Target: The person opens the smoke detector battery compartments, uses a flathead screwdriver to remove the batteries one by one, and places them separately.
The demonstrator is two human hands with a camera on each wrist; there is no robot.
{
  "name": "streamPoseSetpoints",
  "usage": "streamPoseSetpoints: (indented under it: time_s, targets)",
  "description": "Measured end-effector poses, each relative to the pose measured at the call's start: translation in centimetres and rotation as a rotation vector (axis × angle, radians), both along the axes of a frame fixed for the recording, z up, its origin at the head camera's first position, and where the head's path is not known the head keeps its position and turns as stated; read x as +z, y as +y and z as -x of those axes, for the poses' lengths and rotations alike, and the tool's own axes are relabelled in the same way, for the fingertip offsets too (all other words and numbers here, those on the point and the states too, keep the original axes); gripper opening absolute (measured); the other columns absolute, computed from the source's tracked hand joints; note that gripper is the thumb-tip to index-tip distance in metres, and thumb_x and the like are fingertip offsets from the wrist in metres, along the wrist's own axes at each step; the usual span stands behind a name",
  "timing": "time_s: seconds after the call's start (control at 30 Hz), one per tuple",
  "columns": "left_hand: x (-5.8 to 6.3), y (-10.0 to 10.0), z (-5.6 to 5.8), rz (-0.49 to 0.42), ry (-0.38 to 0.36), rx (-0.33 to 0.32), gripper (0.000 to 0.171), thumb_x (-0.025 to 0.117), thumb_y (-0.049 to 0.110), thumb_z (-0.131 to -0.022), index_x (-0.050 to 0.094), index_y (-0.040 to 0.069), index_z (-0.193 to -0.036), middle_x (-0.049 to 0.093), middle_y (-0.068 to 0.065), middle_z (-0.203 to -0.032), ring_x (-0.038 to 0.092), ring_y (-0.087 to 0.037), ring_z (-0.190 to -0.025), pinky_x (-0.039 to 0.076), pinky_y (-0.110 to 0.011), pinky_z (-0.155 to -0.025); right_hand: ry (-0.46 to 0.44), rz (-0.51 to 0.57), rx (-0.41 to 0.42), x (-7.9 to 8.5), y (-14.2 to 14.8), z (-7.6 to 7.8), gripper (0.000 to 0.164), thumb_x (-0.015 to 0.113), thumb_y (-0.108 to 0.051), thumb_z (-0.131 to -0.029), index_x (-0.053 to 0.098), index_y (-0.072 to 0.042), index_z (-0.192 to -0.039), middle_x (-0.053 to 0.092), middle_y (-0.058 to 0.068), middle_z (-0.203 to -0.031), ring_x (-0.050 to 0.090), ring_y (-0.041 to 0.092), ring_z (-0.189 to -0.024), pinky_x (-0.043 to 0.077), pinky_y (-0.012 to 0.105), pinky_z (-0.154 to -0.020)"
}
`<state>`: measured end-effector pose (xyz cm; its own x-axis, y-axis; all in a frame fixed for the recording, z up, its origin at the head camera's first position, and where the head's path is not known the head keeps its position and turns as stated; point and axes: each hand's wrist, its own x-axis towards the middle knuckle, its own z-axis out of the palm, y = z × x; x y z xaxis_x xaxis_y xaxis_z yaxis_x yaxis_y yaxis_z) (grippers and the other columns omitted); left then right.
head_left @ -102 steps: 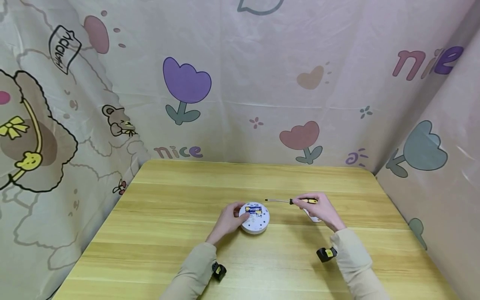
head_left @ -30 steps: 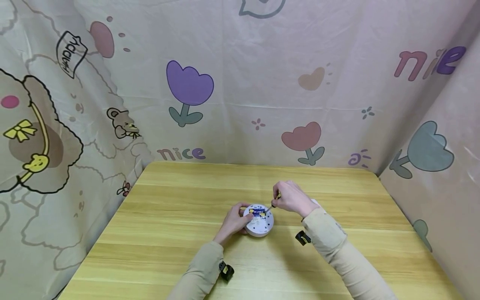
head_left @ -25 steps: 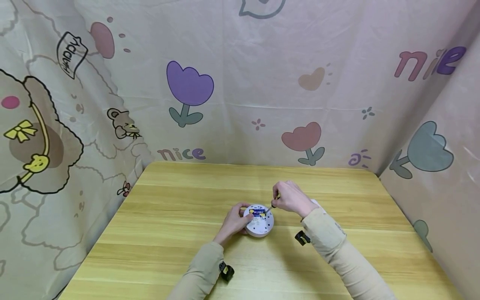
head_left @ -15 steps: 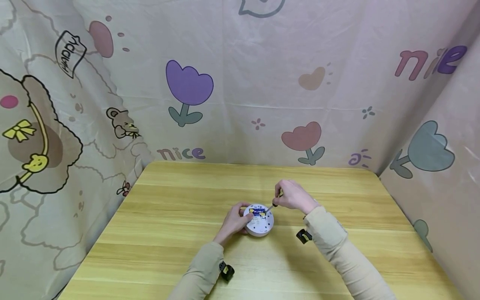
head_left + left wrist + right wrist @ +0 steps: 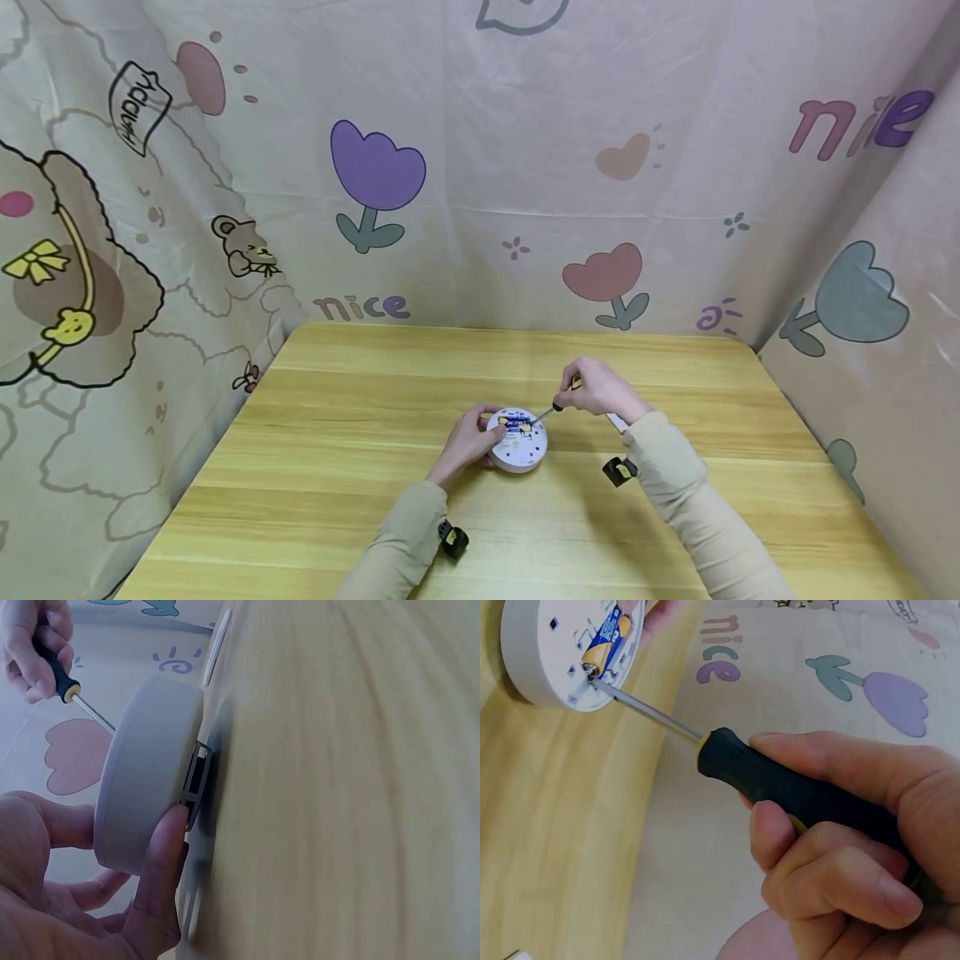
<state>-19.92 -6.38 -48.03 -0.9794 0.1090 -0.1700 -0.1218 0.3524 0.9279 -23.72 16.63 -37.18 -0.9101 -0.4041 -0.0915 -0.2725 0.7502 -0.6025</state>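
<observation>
A round white battery-powered device [image 5: 517,450] is tilted close over the wooden table, its open battery compartment facing up. My left hand [image 5: 467,443] grips its left side, thumb on the top face and fingers underneath. In the right wrist view a blue-and-gold battery [image 5: 609,641] sits in the compartment, partly covered by the thumb. My right hand [image 5: 600,388] holds a screwdriver [image 5: 780,776] by its black-and-yellow handle, fingers curled round it. The metal tip rests at the battery's end, by the compartment's edge. Beneath the device a dark clip-like part [image 5: 196,784] shows in the left wrist view.
A flat white piece [image 5: 617,422] lies on the table behind my right wrist, mostly hidden by the sleeve. The wooden table [image 5: 360,392] reaches back to a patterned curtain [image 5: 480,167], which also encloses both sides.
The right hand brought the screwdriver left from above the flat white piece to the battery compartment. In the last half second this hand shifted slightly right, the tip staying at the battery.
</observation>
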Motion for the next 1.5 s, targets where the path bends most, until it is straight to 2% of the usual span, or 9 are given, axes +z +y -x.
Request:
streamPoseSetpoints:
  time_s: [0.13,0.33,0.53,0.7,0.97,1.23,1.5]
  targets:
    - [-0.1,-0.2,0.0,-0.024,-0.012,-0.003,0.042,0.067,0.009,-0.092,0.058,0.002,-0.133,0.054,-0.012,-0.097,0.056,-0.018,-0.073,0.057,-0.026,-0.046,-0.090,0.099,-0.044,-0.3,1.1,0.1,0.014,0.074,-0.013,-0.085,0.067,-0.008,-0.074,0.058,0.001,-0.066,0.043,0.008,-0.049,0.036,0.016,-0.042]
    - [-0.3,-0.4,-0.1,-0.053,-0.018,-0.008,0.043,0.066,0.008,-0.092,0.057,0.000,-0.133,0.055,-0.012,-0.095,0.055,-0.017,-0.070,0.057,-0.027,-0.047,-0.137,0.198,-0.055,-1.4,2.3,0.2,0.015,0.075,-0.016,-0.087,0.069,-0.006,-0.078,0.058,0.001,-0.069,0.035,0.006,-0.044,0.032,0.016,-0.040]
    - [-0.3,-0.4,-0.1,-0.063,-0.021,-0.015,0.043,0.066,0.009,-0.093,0.057,0.000,-0.133,0.055,-0.011,-0.094,0.055,-0.016,-0.069,0.056,-0.026,-0.047,-0.191,0.288,-0.083,-2.6,3.1,0.1,0.017,0.075,-0.017,-0.087,0.068,-0.003,-0.081,0.054,-0.001,-0.063,0.032,0.005,-0.043,0.029,0.016,-0.039]
    - [-0.4,-0.5,-0.1,-0.067,-0.022,-0.022,0.042,0.065,0.008,-0.093,0.056,0.000,-0.134,0.054,-0.011,-0.094,0.055,-0.016,-0.071,0.056,-0.027,-0.046,-0.244,0.358,-0.109,-3.4,3.8,-0.1,0.019,0.075,-0.017,-0.088,0.068,0.001,-0.086,0.055,0.001,-0.065,0.030,0.004,-0.043,0.027,0.016,-0.040]
    - [-0.4,-0.4,-0.1,-0.083,-0.023,-0.014,0.042,0.066,0.007,-0.092,0.057,-0.001,-0.133,0.055,-0.013,-0.097,0.056,-0.016,-0.071,0.056,-0.026,-0.046,-0.269,0.433,-0.118,-4.6,4.7,-0.2,0.023,0.074,-0.018,-0.090,0.068,0.004,-0.091,0.057,0.000,-0.068,0.032,0.004,-0.045,0.026,0.015,-0.040]
    - [-0.3,-0.5,0.0,-0.068,-0.027,-0.009,0.043,0.066,0.008,-0.093,0.057,0.001,-0.134,0.054,-0.014,-0.100,0.056,-0.018,-0.074,0.057,-0.026,-0.046,-0.272,0.489,-0.116,-5.1,5.3,-0.5,0.025,0.073,-0.015,-0.090,0.065,0.009,-0.093,0.055,0.000,-0.068,0.032,0.004,-0.044,0.026,0.016,-0.040]
    - [-0.1,-0.5,-0.2,-0.063,-0.021,-0.011,0.044,0.066,0.008,-0.093,0.057,0.001,-0.135,0.053,-0.013,-0.099,0.056,-0.018,-0.074,0.058,-0.029,-0.048,-0.275,0.476,-0.152,-5.3,5.3,-0.7,0.021,0.075,-0.018,-0.089,0.068,0.003,-0.091,0.058,0.000,-0.068,0.034,0.004,-0.044,0.028,0.015,-0.040]
